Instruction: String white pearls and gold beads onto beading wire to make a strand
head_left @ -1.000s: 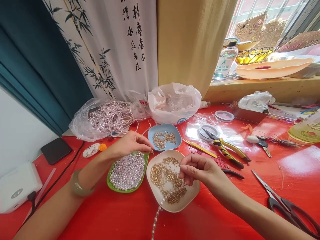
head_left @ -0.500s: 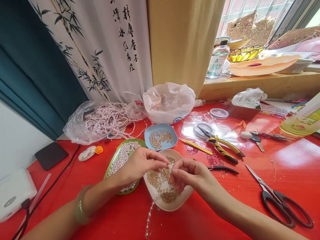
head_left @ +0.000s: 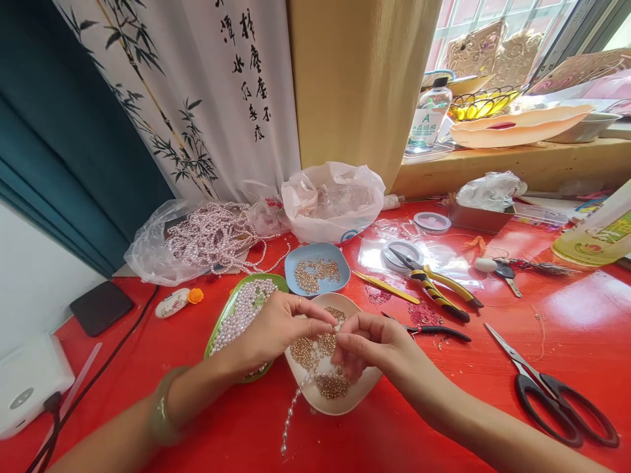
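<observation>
Pinching closed w/ L hand (head_left: 286,328), thumb to index, over cream plate (head_left: 362,391); too small to tell what's btwn the tips. Likewise pinching w/ R hand (head_left: 374,338), fingertips closed on upper end of bead strand (head_left: 290,420), right by L fingertips, nearly or just touching, can't tell which. Running down from R hand w/ that strand: across cream plate, over near rim, onto red tbl (head_left: 236,427). In cream plate, loose gold beads (head_left: 331,385) in patches. Just L of it, partly under L hand & forearm, green tray (head_left: 279,281) full of pearly beads (head_left: 246,309). Just behind cream plate, blue dish (head_left: 318,251) w/ more small gold beads. To the R, yellow tweezers (head_left: 387,287), yellow-black pliers (head_left: 431,282), black-handled pliers (head_left: 438,332) & scissors (head_left: 547,387), all lying on tbl. Farther back, clear bag (head_left: 148,246) w/ pink bead strings (head_left: 211,236) spilling out, beside white bag (head_left: 335,210). On L wrist, pale green bangle (head_left: 165,407).
</observation>
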A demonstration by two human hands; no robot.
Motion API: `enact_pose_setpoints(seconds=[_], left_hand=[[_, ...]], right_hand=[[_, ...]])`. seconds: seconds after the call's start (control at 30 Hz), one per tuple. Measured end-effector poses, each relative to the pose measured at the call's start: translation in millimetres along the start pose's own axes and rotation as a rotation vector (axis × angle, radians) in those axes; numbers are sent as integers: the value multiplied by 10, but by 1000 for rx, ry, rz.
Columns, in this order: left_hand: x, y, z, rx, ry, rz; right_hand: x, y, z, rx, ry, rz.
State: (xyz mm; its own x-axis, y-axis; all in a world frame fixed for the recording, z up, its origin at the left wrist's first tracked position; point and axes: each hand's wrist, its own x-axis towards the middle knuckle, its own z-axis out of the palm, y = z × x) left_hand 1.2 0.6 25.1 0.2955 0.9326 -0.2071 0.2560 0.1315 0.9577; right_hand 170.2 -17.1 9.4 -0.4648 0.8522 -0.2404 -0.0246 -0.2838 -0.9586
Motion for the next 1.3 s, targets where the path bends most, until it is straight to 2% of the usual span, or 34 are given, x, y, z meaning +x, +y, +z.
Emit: enact_pose_setpoints(seconds=[0.4,0.7,0.93,1.1,1.3], left_hand=[[-29,-20,9,70,13,163],[-37,3,22,68,-60,250],[-35,-10,34,124,3,120],[-19,-74,129,49,-118,18],[-35,-83,232,-123,-154,52]], right_hand=[[0,-23,15,13,16,12],[4,-22,3,26,48,-52],[-3,-50,-30,-9,119,-109],[-6,-86,-37,-30,175,-216],[-17,-113,-23,-108,172,-273]])
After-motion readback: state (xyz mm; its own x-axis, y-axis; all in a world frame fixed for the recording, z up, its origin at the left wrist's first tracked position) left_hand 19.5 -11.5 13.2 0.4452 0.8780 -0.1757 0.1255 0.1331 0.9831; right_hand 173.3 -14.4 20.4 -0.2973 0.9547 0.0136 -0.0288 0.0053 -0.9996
